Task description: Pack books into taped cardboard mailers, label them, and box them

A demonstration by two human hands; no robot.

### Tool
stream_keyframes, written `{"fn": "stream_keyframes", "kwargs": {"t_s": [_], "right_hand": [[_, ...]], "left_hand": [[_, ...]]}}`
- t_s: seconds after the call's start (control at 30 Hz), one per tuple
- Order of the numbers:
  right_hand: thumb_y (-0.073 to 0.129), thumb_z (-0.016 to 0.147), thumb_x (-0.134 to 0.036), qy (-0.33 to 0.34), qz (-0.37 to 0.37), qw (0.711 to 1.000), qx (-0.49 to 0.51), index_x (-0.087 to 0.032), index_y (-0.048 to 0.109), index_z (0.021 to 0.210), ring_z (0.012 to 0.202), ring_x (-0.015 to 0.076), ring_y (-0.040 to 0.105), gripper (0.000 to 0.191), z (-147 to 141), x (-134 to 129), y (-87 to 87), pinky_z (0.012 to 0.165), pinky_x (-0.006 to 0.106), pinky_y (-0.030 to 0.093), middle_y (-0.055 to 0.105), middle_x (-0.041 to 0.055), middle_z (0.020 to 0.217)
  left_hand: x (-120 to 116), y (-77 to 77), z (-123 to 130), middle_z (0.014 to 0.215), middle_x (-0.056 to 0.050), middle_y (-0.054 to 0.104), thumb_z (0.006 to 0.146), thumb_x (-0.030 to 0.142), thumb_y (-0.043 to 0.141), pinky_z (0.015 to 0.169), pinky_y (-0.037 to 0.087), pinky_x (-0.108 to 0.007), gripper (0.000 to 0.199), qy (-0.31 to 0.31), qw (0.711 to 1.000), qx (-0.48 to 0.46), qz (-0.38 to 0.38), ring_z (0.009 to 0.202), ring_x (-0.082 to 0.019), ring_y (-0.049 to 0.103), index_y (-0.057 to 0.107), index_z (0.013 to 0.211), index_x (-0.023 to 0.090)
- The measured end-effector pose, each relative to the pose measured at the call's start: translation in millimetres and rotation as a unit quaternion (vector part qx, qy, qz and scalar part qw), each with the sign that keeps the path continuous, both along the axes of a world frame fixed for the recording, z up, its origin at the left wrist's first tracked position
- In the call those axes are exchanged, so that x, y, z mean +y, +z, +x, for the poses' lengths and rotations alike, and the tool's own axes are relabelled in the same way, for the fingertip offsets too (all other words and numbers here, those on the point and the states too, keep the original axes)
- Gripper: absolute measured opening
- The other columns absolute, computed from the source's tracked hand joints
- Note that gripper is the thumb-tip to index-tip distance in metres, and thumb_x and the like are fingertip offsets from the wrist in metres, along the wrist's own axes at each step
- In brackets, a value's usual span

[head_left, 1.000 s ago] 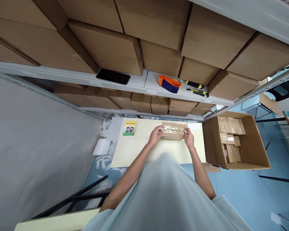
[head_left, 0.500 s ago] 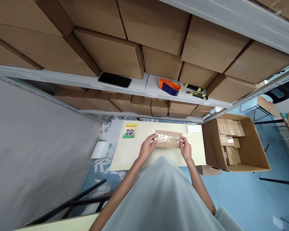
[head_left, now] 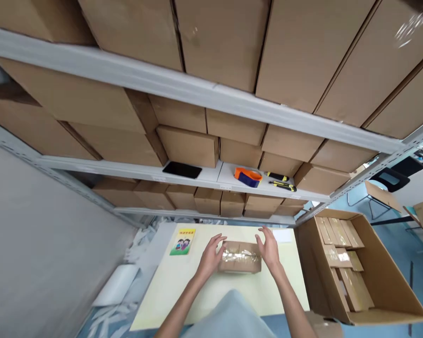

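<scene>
A small cardboard box (head_left: pixel 240 264), with shiny clear tape along its top, lies on the pale yellow table (head_left: pixel 183 291). At its left end is my left hand (head_left: pixel 211 256), fingers curved and apart, touching or very near the cardboard. My right hand (head_left: pixel 269 247) is held at the opposite end with fingers spread and nothing in them. A booklet (head_left: pixel 182 242) with a yellow and green cover lies to the left, and a white slip of paper (head_left: pixel 282 235) lies beyond my right hand.
To the right stands a large open carton (head_left: pixel 384 319) holding several small taped boxes (head_left: pixel 354 281). Above the table, a shelf (head_left: pixel 211 182) carries a black phone (head_left: pixel 182 170), an orange and blue tape dispenser (head_left: pixel 247 177) and utility knives (head_left: pixel 282 186). Paper scraps (head_left: pixel 107 319) litter the floor at left.
My view has tilted upward, showing more shelving. Both hands have loosened from the box's ends, and the right one has spread its fingers away from it.
</scene>
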State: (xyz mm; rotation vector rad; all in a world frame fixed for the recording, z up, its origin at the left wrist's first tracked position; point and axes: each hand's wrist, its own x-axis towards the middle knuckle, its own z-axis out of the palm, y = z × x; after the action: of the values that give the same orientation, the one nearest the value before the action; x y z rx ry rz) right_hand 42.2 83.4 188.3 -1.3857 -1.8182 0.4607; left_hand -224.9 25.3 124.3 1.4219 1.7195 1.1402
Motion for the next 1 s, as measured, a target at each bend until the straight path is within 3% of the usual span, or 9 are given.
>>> {"fn": "stream_keyframes", "kwargs": {"t_s": [0.07,0.23,0.3,0.37,0.53,0.7,0.8,0.9,1.0], "right_hand": [[0.056,0.102,-0.042,0.020,0.046,0.999,-0.010,-0.025,0.073,0.123,0.126,0.0403,0.072,0.031,-17.8,43.7,35.9,0.107,0.062,0.058,0.076,0.0163,0.131],[0.051,0.107,-0.030,0.071,0.098,0.986,-0.117,-0.014,0.062,0.142,0.132,0.0330,0.065,0.040,-73.7,147.5,136.5,0.114,0.050,0.051,0.070,0.0207,0.140],[0.053,0.106,-0.026,0.052,0.035,0.977,-0.205,-0.010,0.062,0.141,0.132,0.0332,0.064,0.039,-94.8,174.7,158.5,0.114,0.047,0.048,0.069,0.0230,0.140],[0.059,0.101,-0.017,0.035,-0.027,0.964,-0.261,-0.006,0.064,0.135,0.129,0.0335,0.066,0.036,-111.3,191.0,165.8,0.112,0.045,0.048,0.071,0.0263,0.134],[0.064,0.083,0.002,0.027,-0.066,0.962,-0.265,0.000,0.066,0.128,0.118,0.0344,0.072,0.045,-124.4,199.1,157.0,0.110,0.046,0.048,0.076,0.0293,0.121],[0.053,0.098,-0.013,0.032,-0.060,0.978,-0.195,-0.004,0.057,0.141,0.119,0.0331,0.071,0.044,-104.2,174.2,142.4,0.108,0.046,0.052,0.073,0.0270,0.131],[0.053,0.103,-0.033,0.071,-0.070,0.995,0.017,-0.013,0.058,0.137,0.113,0.0303,0.073,0.040,-81.8,124.9,116.2,0.102,0.044,0.057,0.075,0.0197,0.127],[0.065,0.099,-0.048,0.122,-0.114,0.959,0.231,-0.018,0.062,0.127,0.111,0.0284,0.073,0.041,-60.3,49.1,87.3,0.102,0.043,0.058,0.077,0.0143,0.122],[0.071,0.097,-0.054,0.107,-0.181,0.929,0.305,-0.020,0.064,0.123,0.112,0.0266,0.073,0.043,-47.5,-26.1,72.2,0.103,0.042,0.058,0.077,0.0116,0.119]], "left_hand": [[32.4,31.3,-2.7,0.141,-0.010,0.071,0.099,0.045,0.057,0.116,0.055,-0.051,0.033,-0.006,0.999,0.008,0.052,0.134,-0.030,0.068,0.078,0.119,0.029],[122.9,136.4,6.1,0.140,-0.011,0.071,0.101,0.038,0.057,0.118,0.052,-0.049,0.031,-0.014,0.984,0.056,0.171,0.134,-0.029,0.067,0.077,0.121,0.026],[147.3,168.2,12.6,0.139,-0.012,0.071,0.101,0.034,0.057,0.119,0.051,-0.050,0.029,-0.012,0.977,0.071,0.201,0.134,-0.029,0.066,0.076,0.122,0.025],[160.0,184.8,18.2,0.138,-0.012,0.072,0.100,0.030,0.058,0.119,0.050,-0.050,0.029,-0.009,0.974,0.076,0.214,0.133,-0.029,0.067,0.075,0.122,0.023],[150.8,172.7,28.5,0.132,-0.011,0.075,0.098,0.024,0.059,0.116,0.054,-0.048,0.026,-0.006,0.977,0.066,0.202,0.128,-0.028,0.070,0.076,0.118,0.023],[112.9,148.0,33.4,0.128,-0.012,0.076,0.097,0.026,0.061,0.110,0.059,-0.049,0.026,0.004,0.988,0.014,0.155,0.123,-0.029,0.073,0.074,0.119,0.022],[76.5,142.1,39.4,0.125,-0.013,0.076,0.099,0.036,0.065,0.099,0.065,-0.044,0.030,0.035,0.987,-0.062,0.141,0.112,-0.027,0.077,0.071,0.124,0.021],[30.6,140.2,53.7,0.122,-0.011,0.076,0.099,0.043,0.068,0.094,0.067,-0.040,0.032,0.035,0.984,-0.120,0.130,0.100,-0.023,0.078,0.071,0.123,0.022],[-15.0,137.6,71.1,0.112,-0.007,0.078,0.100,0.043,0.068,0.091,0.068,-0.037,0.026,0.010,0.986,-0.130,0.102,0.094,-0.021,0.078,0.074,0.115,0.023]]}}
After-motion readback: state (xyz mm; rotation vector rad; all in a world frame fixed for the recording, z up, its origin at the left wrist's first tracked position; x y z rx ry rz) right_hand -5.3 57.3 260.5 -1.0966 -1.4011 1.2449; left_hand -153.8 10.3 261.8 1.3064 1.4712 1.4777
